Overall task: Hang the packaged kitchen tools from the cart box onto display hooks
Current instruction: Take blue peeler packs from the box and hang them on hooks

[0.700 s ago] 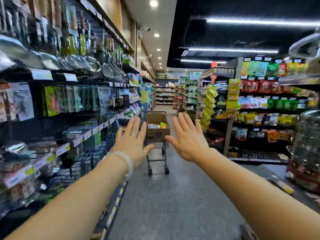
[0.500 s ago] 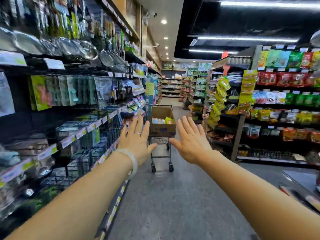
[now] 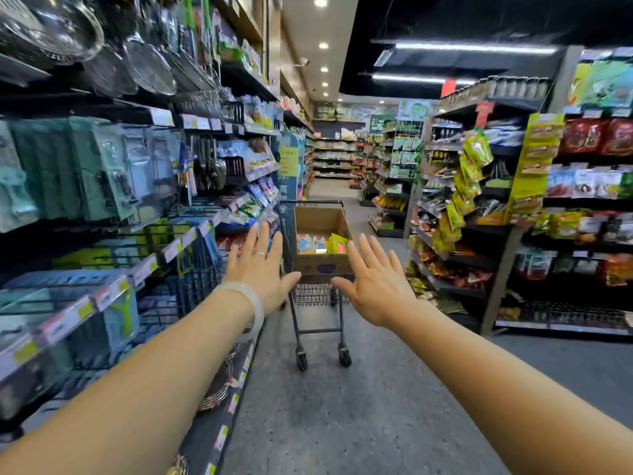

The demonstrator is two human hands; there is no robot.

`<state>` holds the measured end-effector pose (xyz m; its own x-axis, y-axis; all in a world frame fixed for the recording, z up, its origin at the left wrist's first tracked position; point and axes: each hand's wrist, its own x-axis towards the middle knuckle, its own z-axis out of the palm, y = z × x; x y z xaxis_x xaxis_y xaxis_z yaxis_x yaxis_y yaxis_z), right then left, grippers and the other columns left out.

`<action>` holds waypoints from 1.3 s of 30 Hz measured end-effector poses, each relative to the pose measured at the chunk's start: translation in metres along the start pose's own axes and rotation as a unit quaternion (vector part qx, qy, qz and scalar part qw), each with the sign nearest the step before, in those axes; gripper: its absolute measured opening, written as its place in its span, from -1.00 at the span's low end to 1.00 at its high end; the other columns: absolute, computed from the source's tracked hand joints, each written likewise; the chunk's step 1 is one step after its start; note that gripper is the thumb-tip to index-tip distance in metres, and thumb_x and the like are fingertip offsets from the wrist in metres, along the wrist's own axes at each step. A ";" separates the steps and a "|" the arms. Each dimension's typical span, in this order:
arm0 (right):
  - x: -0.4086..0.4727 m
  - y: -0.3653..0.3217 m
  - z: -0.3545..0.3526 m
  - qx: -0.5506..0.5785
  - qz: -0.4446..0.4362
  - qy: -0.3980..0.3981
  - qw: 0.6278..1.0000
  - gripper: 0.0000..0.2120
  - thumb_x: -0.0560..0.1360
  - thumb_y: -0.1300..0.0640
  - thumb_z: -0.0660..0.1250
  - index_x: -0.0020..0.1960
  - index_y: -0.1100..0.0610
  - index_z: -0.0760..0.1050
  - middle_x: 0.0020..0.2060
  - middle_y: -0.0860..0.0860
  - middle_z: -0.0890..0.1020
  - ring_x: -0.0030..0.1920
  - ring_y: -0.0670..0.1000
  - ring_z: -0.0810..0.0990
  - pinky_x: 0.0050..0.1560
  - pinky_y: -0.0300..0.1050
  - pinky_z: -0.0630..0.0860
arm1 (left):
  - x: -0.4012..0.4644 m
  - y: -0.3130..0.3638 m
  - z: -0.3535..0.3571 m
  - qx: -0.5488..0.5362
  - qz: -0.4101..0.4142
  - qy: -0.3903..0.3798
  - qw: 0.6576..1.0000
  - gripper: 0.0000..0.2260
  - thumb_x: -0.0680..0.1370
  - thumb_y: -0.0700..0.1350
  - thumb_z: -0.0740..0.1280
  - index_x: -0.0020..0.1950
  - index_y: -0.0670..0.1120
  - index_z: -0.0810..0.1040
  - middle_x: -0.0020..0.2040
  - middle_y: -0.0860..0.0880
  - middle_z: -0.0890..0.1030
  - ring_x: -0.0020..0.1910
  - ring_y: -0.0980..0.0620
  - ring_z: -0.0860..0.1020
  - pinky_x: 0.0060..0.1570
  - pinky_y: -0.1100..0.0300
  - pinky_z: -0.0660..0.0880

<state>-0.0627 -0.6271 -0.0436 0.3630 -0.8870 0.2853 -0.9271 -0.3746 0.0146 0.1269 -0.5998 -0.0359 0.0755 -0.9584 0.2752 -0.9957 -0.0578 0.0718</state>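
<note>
The cart (image 3: 318, 286) with its cardboard box (image 3: 322, 231) looms nearer than before — left hand (image 3: 260, 269) and right hand (image 3: 373, 282) reach toward it, each grip spread apart and empty — nothing picked yet.

We look down a supermarket aisle with a grey speckled floor (image 3: 359, 423). On the left stand dark shelves (image 3: 219, 437) with price labels on their edges and round metal strainers (image 3: 147, 66) hanging high. On the right, dark shelves (image 3: 507, 255) carry bright snack bags. Round ceiling lamps (image 3: 320, 1) and a long tube light (image 3: 476, 48) shine above. Far away more shelves (image 3: 334, 156) close the aisle.
</note>
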 end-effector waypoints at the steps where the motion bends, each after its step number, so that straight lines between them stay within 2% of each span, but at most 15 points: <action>1: 0.023 0.010 0.011 -0.002 0.004 -0.005 1.000 -0.33 0.57 -0.24 -0.10 0.53 0.07 -0.23 0.53 0.05 -0.21 0.52 0.06 -0.28 0.49 0.10 -0.21 | 0.026 -0.002 0.012 0.003 0.003 -0.006 1.000 -0.32 0.58 0.23 0.03 0.54 -0.03 -0.22 0.53 -0.05 -0.33 0.51 -0.02 -0.32 0.49 -0.05 -0.15; 9: 0.222 0.097 0.117 0.006 0.032 -0.028 0.999 -0.33 0.58 -0.23 -0.10 0.53 0.08 -0.21 0.54 0.07 -0.19 0.52 0.07 -0.26 0.49 0.09 -0.20 | 0.223 0.000 0.131 0.007 0.032 -0.064 0.997 -0.32 0.59 0.22 0.02 0.53 -0.04 -0.25 0.52 -0.05 -0.34 0.50 -0.02 -0.33 0.48 -0.01 -0.20; 13: 0.323 0.139 0.173 0.020 0.023 -0.058 0.998 -0.33 0.58 -0.24 -0.11 0.53 0.06 -0.25 0.53 0.05 -0.22 0.52 0.06 -0.28 0.49 0.07 -0.21 | 0.332 -0.006 0.179 0.013 0.013 -0.095 0.995 -0.32 0.59 0.22 0.03 0.54 -0.04 -0.23 0.52 -0.05 -0.35 0.50 -0.02 -0.33 0.47 -0.02 -0.19; 18: 0.454 0.187 0.214 0.027 0.048 -0.083 0.995 -0.34 0.58 -0.23 -0.09 0.53 0.06 -0.19 0.54 0.08 -0.16 0.53 0.07 -0.23 0.49 0.07 -0.16 | 0.453 -0.019 0.213 -0.007 -0.010 -0.115 0.993 -0.33 0.59 0.20 0.04 0.54 -0.02 -0.23 0.52 -0.02 -0.35 0.51 -0.03 -0.31 0.47 -0.02 -0.16; 25: 0.601 0.213 0.292 0.028 0.034 -0.089 0.995 -0.35 0.58 -0.22 -0.09 0.54 0.10 -0.15 0.54 0.09 -0.15 0.54 0.08 -0.20 0.50 0.06 -0.15 | 0.612 -0.042 0.286 -0.023 -0.018 -0.143 0.989 -0.33 0.60 0.19 0.04 0.54 -0.05 -0.22 0.53 -0.05 -0.32 0.51 -0.03 -0.30 0.49 -0.04 -0.14; 34: 0.791 0.245 0.370 0.042 0.083 -0.105 0.990 -0.34 0.58 -0.21 -0.03 0.54 0.12 -0.09 0.54 0.09 -0.10 0.54 0.09 -0.16 0.49 0.07 -0.08 | 0.819 -0.073 0.372 -0.067 0.001 -0.197 0.978 -0.32 0.59 0.19 0.06 0.54 -0.10 -0.18 0.55 -0.08 -0.23 0.53 -0.03 -0.24 0.50 -0.03 -0.07; 39: 0.849 0.252 0.423 0.068 0.078 -0.170 0.980 -0.33 0.59 -0.19 -0.02 0.54 0.13 -0.13 0.54 0.13 -0.13 0.54 0.11 -0.17 0.52 0.04 -0.07 | 0.882 -0.078 0.422 -0.129 0.003 -0.263 0.956 -0.34 0.60 0.12 0.13 0.54 -0.12 -0.12 0.56 -0.07 -0.17 0.54 -0.03 -0.14 0.50 0.06 -0.03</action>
<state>0.0515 -1.5894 -0.2032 0.2488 -0.9666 -0.0616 -0.9611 -0.2385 -0.1392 0.2486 -1.5590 -0.2036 -0.0350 -0.9706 -0.2382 -0.9450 -0.0454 0.3238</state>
